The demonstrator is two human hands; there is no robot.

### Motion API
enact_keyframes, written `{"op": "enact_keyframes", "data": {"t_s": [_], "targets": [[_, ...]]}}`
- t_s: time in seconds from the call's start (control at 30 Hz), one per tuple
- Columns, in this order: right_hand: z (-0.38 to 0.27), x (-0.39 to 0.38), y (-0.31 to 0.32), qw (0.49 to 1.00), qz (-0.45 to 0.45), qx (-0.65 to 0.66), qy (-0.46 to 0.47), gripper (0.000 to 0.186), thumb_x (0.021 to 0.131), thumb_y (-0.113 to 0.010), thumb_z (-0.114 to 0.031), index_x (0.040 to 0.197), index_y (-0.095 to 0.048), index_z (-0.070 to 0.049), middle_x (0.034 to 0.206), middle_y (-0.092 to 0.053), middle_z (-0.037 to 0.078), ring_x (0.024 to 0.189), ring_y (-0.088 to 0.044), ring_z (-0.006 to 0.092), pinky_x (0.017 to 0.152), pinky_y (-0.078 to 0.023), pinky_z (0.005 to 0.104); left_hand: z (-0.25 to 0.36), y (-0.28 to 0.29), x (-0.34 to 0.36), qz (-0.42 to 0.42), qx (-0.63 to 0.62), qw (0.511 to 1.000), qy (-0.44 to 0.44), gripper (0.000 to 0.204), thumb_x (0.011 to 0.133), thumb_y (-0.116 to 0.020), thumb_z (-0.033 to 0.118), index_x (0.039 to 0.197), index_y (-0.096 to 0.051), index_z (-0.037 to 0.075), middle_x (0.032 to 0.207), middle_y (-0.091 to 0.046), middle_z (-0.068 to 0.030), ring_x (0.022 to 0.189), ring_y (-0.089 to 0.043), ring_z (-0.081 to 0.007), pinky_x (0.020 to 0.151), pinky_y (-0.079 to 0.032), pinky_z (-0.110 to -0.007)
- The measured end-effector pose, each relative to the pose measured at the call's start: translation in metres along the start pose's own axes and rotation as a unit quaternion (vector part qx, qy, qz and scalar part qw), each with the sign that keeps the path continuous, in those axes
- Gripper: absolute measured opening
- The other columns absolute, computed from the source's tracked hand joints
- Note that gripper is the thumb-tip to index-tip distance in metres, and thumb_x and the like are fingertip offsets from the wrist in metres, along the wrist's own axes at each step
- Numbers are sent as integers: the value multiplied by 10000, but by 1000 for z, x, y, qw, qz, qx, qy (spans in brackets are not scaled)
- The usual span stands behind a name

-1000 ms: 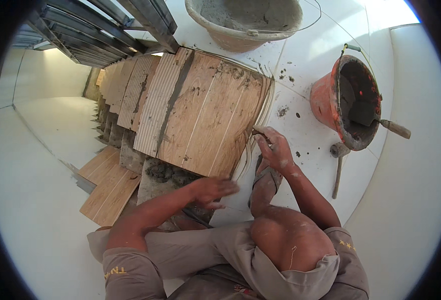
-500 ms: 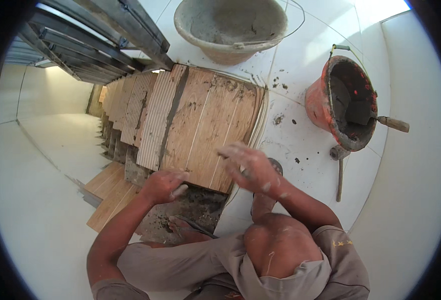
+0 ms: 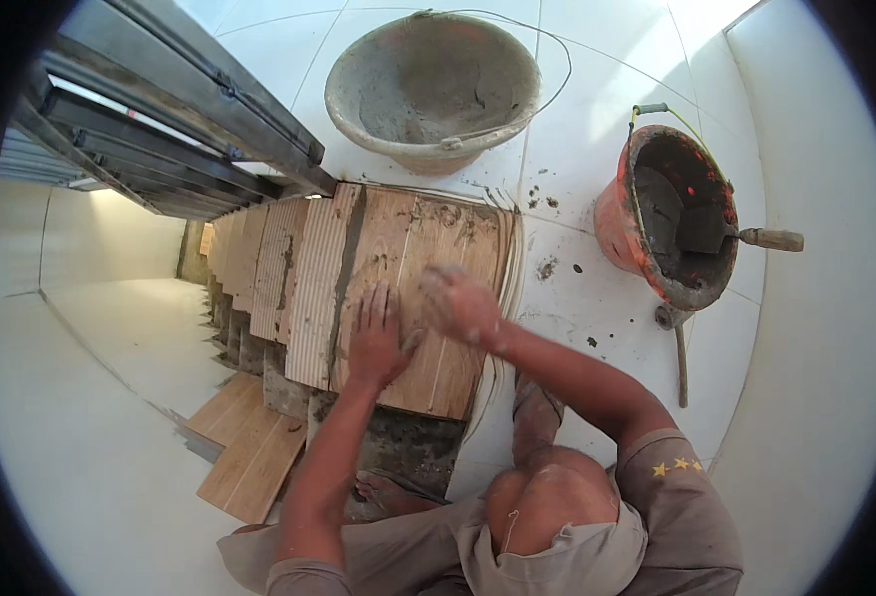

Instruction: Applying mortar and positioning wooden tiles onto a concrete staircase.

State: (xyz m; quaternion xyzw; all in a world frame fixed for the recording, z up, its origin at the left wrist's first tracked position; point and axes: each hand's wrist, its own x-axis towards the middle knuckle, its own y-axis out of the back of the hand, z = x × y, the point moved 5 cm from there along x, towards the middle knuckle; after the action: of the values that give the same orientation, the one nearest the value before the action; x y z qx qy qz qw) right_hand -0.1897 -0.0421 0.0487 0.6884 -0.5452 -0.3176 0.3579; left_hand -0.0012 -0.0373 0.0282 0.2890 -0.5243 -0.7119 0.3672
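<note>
Wood-look tiles (image 3: 448, 372) with pale lengthwise lines cover the top step in front of me. My left hand (image 3: 378, 343) lies flat on them, fingers stretched out toward the far side, near the dark gap beside a ribbed strip. To its right, my right hand (image 3: 461, 306) is over the same tiles, its fingers curled together and slightly blurred. Whatever its fingers may hold is hidden. Smears of mortar mark the far end of the tiles. The ribbed stair-edge strip (image 3: 317, 298) runs along their left side.
A grey mortar basin (image 3: 436, 89) stands beyond the step. An orange bucket (image 3: 617, 223) at right holds mortar and a trowel (image 3: 771, 238); a hammer (image 3: 680, 358) lies beside it. Metal railing (image 3: 229, 99) rises at far left above descending stairs. Loose tiles (image 3: 249, 457) lie lower left.
My left hand has moved from the tiles' near left corner farther onto them and flattened. My right hand has shifted slightly left, its fingers now curled. The view has tilted somewhat.
</note>
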Motion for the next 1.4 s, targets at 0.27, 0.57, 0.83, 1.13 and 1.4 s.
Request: {"op": "enact_keyframes", "data": {"t_s": [0.27, 0.57, 0.83, 1.13, 1.4], "targets": [[52, 52, 7, 970, 226, -87, -25, 457, 975, -729, -341, 1343, -663, -79, 1392, -604, 153, 1357, -543, 385, 1156, -409, 532, 26, -18, 59, 13, -4, 1000, 7, 1102, 947, -695, 654, 1666, -292, -77, 1759, -264, -267, 1649, -217, -426, 1344, -155, -591], [54, 55, -4, 980, 160, -110, -34, 589, 964, -717, -338, 1534, -604, -240, 1465, -553, 158, 1427, -489, 392, 1210, -363, 566, 22, -21, 64, -23, 15, 1000, 9, 1169, 941, -648, 732, 1647, -279, -124, 1743, -255, -313, 1646, -197, -460, 1338, -133, -616], [49, 51, -6, 987, 114, -104, -33, 657, 943, -715, -350, 1577, -575, -245, 1485, -551, 175, 1440, -480, 406, 1227, -347, 569, 20, -20, 58, -66, 0, 998, 12, 1186, 934, -673, 705, 1645, -249, -143, 1739, -234, -345, 1642, -172, -503, 1331, -109, -640], [53, 57, -5, 985, 141, -99, -27, 654, 933, -728, -330, 1565, -586, -244, 1474, -547, 171, 1413, -505, 401, 1210, -366, 564, 20, -20, 65, -18, 23, 1000, -2, 1194, 949, -613, 760, 1647, -252, -140, 1743, -232, -342, 1638, -197, -501, 1333, -119, -634], [46, 56, 1, 978, 171, -115, -28, 580, 914, -751, -295, 1481, -656, -220, 1457, -561, 164, 1391, -516, 386, 1164, -403, 553, 18, -19, 67, -35, 7, 999, -4, 1201, 957, -597, 765, 1659, -231, -138, 1755, -213, -336, 1649, -174, -485, 1335, -126, -624]]}}
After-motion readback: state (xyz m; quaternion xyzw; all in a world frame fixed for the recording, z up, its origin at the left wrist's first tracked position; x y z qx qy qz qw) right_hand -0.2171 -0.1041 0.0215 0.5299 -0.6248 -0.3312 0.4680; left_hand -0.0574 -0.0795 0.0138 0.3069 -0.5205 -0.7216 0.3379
